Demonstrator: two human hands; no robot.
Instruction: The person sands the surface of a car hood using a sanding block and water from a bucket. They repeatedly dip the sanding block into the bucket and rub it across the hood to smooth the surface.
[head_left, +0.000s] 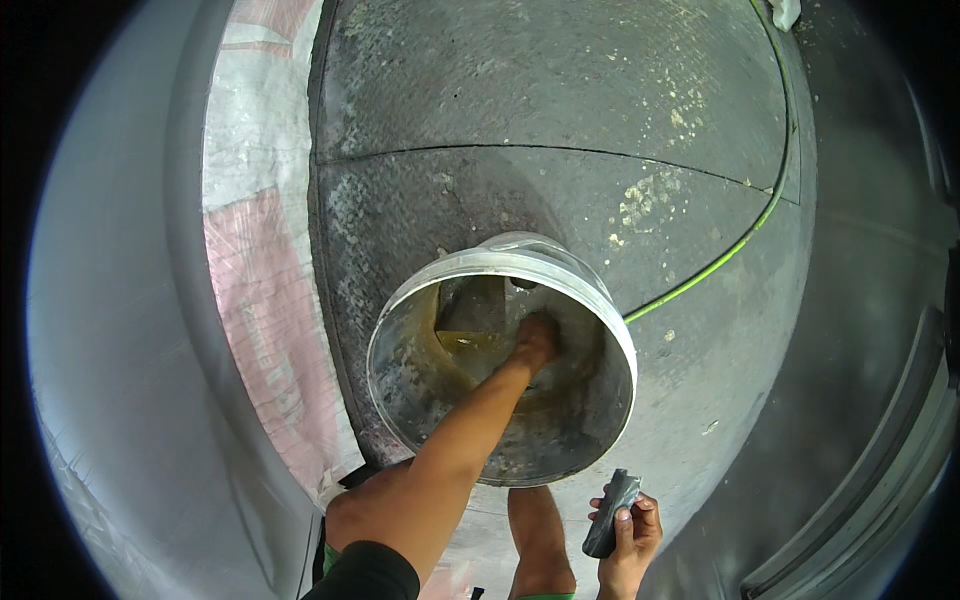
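A large white bucket (403,292), dirty inside, is tipped so that I look into its mouth. My left arm reaches over the near rim, and my left hand (538,337) is deep inside near the bottom. Its fingers are hidden, so I cannot tell what they hold. Beside it in the bucket is a flat-sided block (470,308) with a yellowish lower edge. Outside the bucket, at the lower right, my right hand (633,535) is closed around a short dark grey cylinder (611,515) with a paler, shiny upper end.
Stained grey concrete floor (450,110) with pale crumbs surrounds the bucket. From the bucket's right side a green hose (735,248) curves away to the far right. Pink and white sheeting (262,270) runs along the left. My legs (540,540) are close to the near rim.
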